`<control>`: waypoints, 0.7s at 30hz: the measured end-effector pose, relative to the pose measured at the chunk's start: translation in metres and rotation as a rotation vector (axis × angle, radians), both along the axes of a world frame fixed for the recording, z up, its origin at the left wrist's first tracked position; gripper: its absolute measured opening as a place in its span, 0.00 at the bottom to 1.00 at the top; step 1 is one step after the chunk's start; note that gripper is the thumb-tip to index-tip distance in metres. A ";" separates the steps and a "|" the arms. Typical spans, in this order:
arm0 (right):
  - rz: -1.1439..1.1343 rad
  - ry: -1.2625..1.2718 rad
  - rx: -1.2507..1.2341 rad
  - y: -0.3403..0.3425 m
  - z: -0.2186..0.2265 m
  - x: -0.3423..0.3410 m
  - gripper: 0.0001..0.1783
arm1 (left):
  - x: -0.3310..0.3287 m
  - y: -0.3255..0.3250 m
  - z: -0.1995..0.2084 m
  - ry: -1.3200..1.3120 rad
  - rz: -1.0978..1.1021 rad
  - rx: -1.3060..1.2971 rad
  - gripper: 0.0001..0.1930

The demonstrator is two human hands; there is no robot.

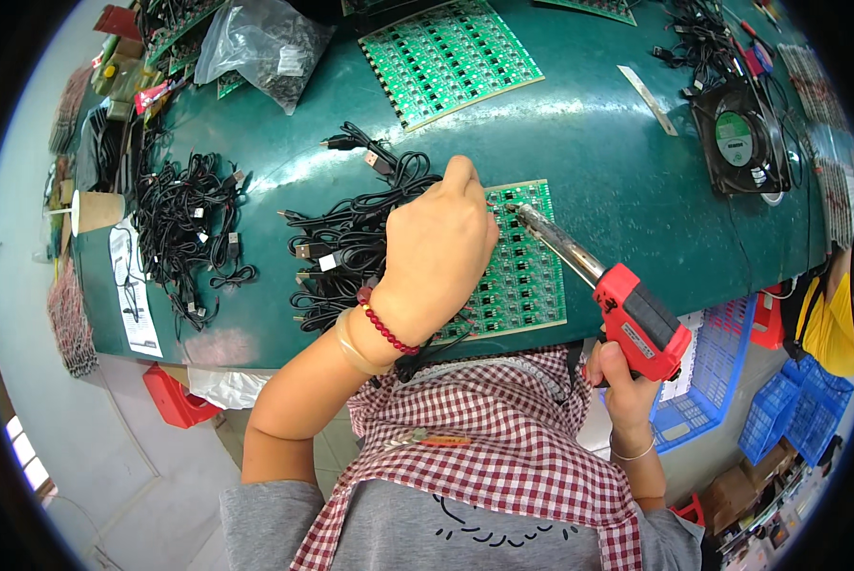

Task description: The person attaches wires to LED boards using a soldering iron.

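Observation:
My right hand (625,388) is wrapped round the handle of a red and black soldering gun (639,325). The gun's metal barrel points up and left, with its tip over the upper part of a green circuit board panel (527,285) lying on the table before me. Over the left side of that panel, my left hand (436,249) is closed, fingers pinched near the gun's tip. What those fingers hold is hidden behind the hand. Right beside and partly under the left hand lies a pile of black USB cables (351,224).
Another circuit board panel (451,62) lies farther back on the green table (627,190). At left are a second cable heap (189,228), a paper sheet (132,295) and a plastic bag (265,57). A metal ruler (648,100) and black fan (739,138) sit at right; blue crates (698,381) stand below.

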State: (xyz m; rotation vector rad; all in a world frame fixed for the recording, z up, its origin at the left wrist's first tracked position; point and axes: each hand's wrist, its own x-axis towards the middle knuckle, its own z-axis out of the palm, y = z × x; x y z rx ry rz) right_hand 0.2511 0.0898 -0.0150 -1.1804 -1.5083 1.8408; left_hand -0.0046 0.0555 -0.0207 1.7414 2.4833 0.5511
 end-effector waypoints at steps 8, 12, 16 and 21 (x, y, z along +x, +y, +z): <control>0.033 -0.098 0.100 0.000 0.003 -0.012 0.13 | 0.000 0.002 0.000 -0.007 0.010 -0.002 0.05; 0.016 -0.124 0.092 -0.001 0.005 -0.016 0.16 | 0.000 0.002 -0.001 -0.008 0.008 0.003 0.05; 0.041 -0.163 0.172 -0.002 -0.003 -0.012 0.14 | 0.001 0.002 -0.001 -0.017 0.013 0.004 0.05; 0.024 -0.135 0.211 -0.004 -0.003 -0.010 0.08 | 0.001 0.002 -0.002 -0.005 0.008 0.002 0.04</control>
